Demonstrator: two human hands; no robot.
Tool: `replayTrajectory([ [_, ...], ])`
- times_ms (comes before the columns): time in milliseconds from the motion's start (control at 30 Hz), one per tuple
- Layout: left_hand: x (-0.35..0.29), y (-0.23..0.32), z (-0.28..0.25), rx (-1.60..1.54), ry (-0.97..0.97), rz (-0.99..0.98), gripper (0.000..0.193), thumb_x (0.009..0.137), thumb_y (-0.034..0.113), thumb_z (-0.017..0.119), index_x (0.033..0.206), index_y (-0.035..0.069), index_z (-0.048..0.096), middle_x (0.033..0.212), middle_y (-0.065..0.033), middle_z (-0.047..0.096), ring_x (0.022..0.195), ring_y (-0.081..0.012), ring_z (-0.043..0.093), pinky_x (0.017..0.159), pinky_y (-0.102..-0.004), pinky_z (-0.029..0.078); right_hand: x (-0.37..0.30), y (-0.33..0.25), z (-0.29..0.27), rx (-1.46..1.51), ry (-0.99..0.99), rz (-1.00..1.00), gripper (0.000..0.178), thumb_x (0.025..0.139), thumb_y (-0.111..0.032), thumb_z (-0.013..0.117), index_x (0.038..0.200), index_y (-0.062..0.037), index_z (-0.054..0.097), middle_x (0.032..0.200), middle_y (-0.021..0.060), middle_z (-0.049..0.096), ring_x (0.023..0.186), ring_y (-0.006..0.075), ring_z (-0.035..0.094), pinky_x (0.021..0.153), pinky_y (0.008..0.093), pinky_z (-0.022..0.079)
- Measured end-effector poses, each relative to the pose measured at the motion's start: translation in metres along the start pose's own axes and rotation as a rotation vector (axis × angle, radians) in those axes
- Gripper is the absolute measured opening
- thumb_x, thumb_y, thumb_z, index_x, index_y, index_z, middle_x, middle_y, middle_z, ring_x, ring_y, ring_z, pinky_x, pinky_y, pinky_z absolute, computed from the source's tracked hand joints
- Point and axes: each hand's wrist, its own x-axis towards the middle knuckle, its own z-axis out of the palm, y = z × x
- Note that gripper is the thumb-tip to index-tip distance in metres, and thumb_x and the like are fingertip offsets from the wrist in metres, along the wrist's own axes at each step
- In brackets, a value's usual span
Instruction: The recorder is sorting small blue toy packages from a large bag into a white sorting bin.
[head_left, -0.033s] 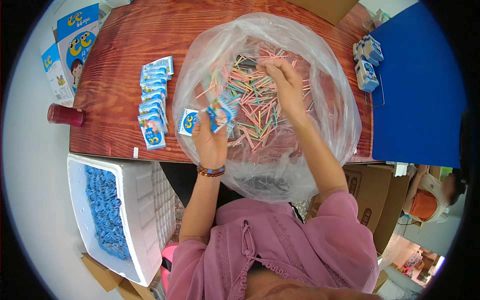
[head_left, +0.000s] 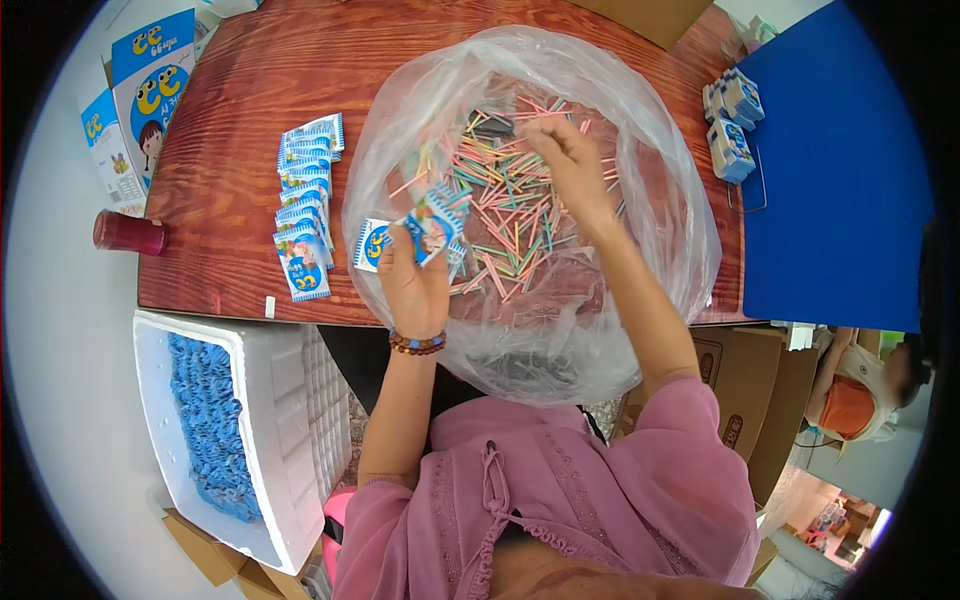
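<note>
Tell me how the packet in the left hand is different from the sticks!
The packet is flat and wide; the sticks are thin. The packet is mostly blue and white; the sticks are pink, green and yellow. The left hand holds the packet; the sticks lie loose within the bag. Both have several colours.

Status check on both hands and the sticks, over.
Left hand holding blue-and-white packet. Right hand over colored sticks, fingertip grip unclear. Sticks loose in a pile, clear plastic bag bunched up around them.
</note>
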Motion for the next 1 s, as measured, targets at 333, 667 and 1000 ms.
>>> replayTrajectory([
  [333, -0.012, 0.005, -0.005, 0.052, -0.016, 0.007, 0.022, 0.100, 0.020, 0.051, 0.105, 0.001, 0.061, 0.108, -0.0073, 0.067, 0.098, -0.0171, 0.064, 0.091, -0.0363, 0.052, 0.009, 0.037, 0.013, -1.068, -0.351, 0.063, 0.027, 0.081, -0.031, 0.062, 0.080, -0.0048, 0.061, 0.076, 0.0092, 0.066, 0.069, 0.0280, 0.062, 0.067, 0.0392, 0.048],
  [667, -0.008, 0.005, -0.024, 0.022, 0.011, -0.046, 0.017, 0.100, 0.016, 0.052, 0.109, 0.004, 0.059, 0.110, -0.0067, 0.065, 0.102, -0.0177, 0.063, 0.091, -0.0385, 0.051, -0.018, -0.053, 0.010, 0.186, -0.221, 0.106, 0.005, 0.088, -0.009, 0.065, 0.089, -0.0054, 0.062, 0.078, 0.0000, 0.065, 0.067, 0.0048, 0.056, 0.058, 0.0211, 0.044],
  [1000, -0.008, 0.003, -0.019, 0.017, 0.003, -0.020, 0.016, 0.100, 0.016, 0.052, 0.107, 0.004, 0.059, 0.109, -0.0072, 0.066, 0.100, -0.0173, 0.064, 0.090, -0.0386, 0.052, -0.048, -0.042, 0.060, 0.266, -0.153, -0.138, 0.009, 0.084, 0.002, 0.066, 0.091, -0.0025, 0.064, 0.099, 0.0036, 0.065, 0.095, 0.0105, 0.059, 0.082, 0.0254, 0.046],
])
